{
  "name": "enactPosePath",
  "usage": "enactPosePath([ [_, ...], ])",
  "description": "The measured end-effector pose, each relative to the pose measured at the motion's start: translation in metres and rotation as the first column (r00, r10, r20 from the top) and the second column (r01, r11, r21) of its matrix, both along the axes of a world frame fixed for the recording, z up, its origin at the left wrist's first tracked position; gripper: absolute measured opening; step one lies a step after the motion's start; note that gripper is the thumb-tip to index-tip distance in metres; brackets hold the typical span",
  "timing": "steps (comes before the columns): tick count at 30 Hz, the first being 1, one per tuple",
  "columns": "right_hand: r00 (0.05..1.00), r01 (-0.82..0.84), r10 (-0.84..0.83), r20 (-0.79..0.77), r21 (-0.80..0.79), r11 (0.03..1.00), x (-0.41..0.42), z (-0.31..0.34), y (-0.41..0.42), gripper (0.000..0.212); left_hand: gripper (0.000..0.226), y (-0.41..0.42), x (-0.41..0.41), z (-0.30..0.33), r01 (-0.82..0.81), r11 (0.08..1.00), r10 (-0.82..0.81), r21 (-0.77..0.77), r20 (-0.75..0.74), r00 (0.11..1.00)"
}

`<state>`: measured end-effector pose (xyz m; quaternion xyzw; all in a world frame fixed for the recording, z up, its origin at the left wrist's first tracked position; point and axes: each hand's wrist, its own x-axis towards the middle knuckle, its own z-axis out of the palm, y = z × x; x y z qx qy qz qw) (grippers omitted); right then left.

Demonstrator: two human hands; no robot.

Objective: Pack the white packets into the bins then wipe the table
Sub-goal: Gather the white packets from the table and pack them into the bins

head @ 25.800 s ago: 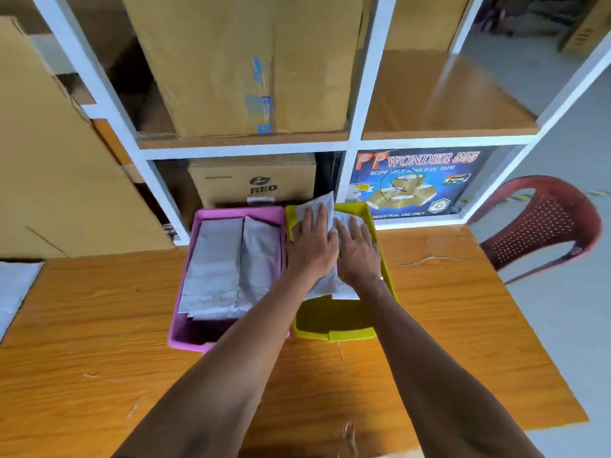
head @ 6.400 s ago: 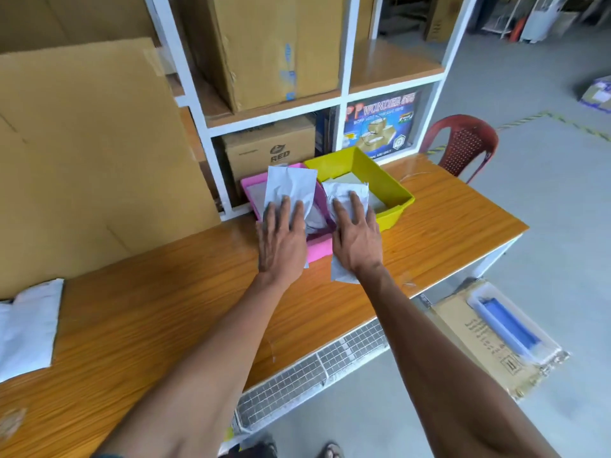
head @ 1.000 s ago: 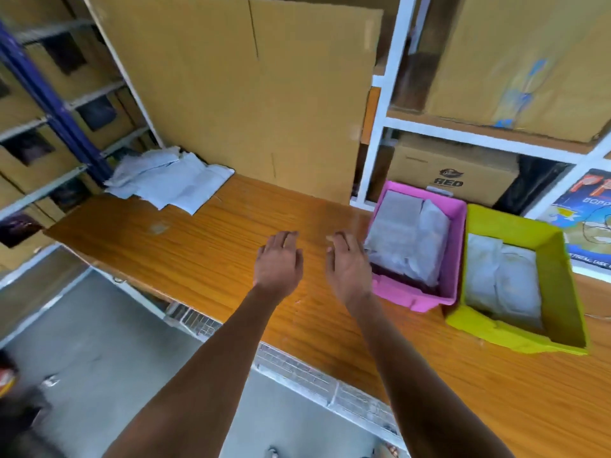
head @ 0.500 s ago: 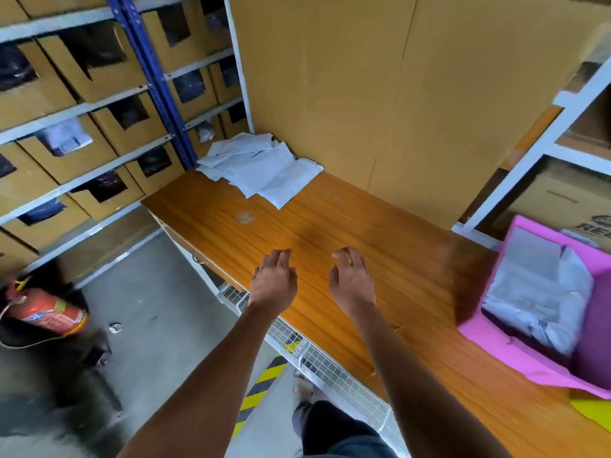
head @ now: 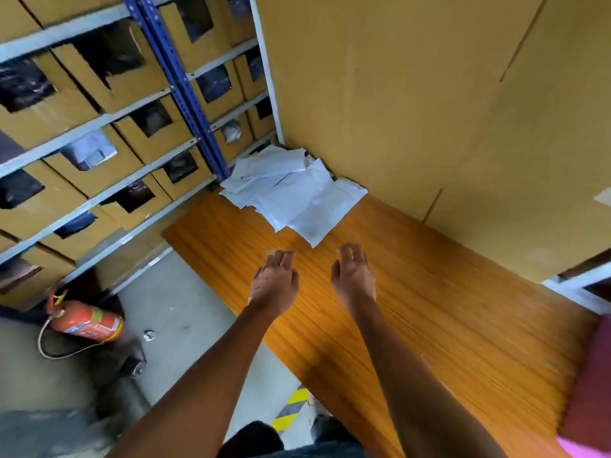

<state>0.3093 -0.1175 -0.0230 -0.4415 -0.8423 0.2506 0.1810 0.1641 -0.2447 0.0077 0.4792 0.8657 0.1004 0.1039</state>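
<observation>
Cardboard sheet (head: 429,104) behind packets (head: 291,190) (heaped).

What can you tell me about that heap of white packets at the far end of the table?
The pile of white packets is a loose, overlapping heap of flat, rectangular bags that look like thin, slightly wrinkled plastic. They lie fanned at differing angles on the far corner of the wooden table, against the big cardboard sheet and near the blue shelf post. One packet's corner juts toward the hands. The left hand and the right hand are short of the pile, not touching it.
</observation>
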Motion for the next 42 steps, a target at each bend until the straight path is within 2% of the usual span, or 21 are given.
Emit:
enactPosePath([
  [7, 1.0, -0.015, 0.015, 0.001, 0.011, 1.0, -0.051, 0.013, 0.045, 0.038, 0.052, 0.051, -0.048, 0.005, 0.007, 1.0, -0.007, 0.007, 0.037, 0.999],
  [13, 0.987, -0.04, 0.034, 0.158, 0.035, 0.999, -0.094, 0.018, 0.062, 0.057, 0.044, 0.078, -0.081, 0.003, 0.066, 0.993, -0.064, 0.103, -0.022, 0.998],
  [24, 0.934, 0.183, -0.148, 0.325, -0.08, 0.98, -0.191, -0.003, 0.101, 0.068, 0.039, 0.131, -0.168, -0.009, 0.297, 0.945, -0.282, 0.139, -0.121, 0.952],
  [30, 0.88, 0.269, -0.237, 0.411, -0.019, 0.963, -0.193, -0.025, 0.103, 0.065, 0.042, 0.17, -0.199, -0.011, 0.454, 0.871, -0.408, 0.188, -0.238, 0.881],
  [32, 0.867, 0.316, -0.288, 0.407, -0.002, 0.949, -0.185, -0.028, 0.097, 0.063, 0.052, 0.182, -0.203, -0.014, 0.499, 0.856, -0.462, 0.134, -0.236, 0.855],
  [36, 0.837, 0.4, -0.373, 0.4, 0.018, 0.916, -0.166, -0.027, 0.082, 0.066, 0.066, 0.194, -0.2, -0.022, 0.567, 0.823, -0.558, 0.003, -0.177, 0.811],
  [40, 0.79, 0.472, -0.424, 0.443, 0.003, 0.882, -0.151, -0.016, 0.072, 0.058, 0.06, 0.188, -0.176, -0.029, 0.68, 0.73, -0.683, -0.062, -0.072, 0.727],
  [42, 0.753, 0.514, -0.468, 0.463, 0.03, 0.857, -0.143, -0.012, 0.069, 0.064, 0.056, 0.184, -0.165, -0.033, 0.725, 0.688, -0.726, -0.048, -0.034, 0.687],
])
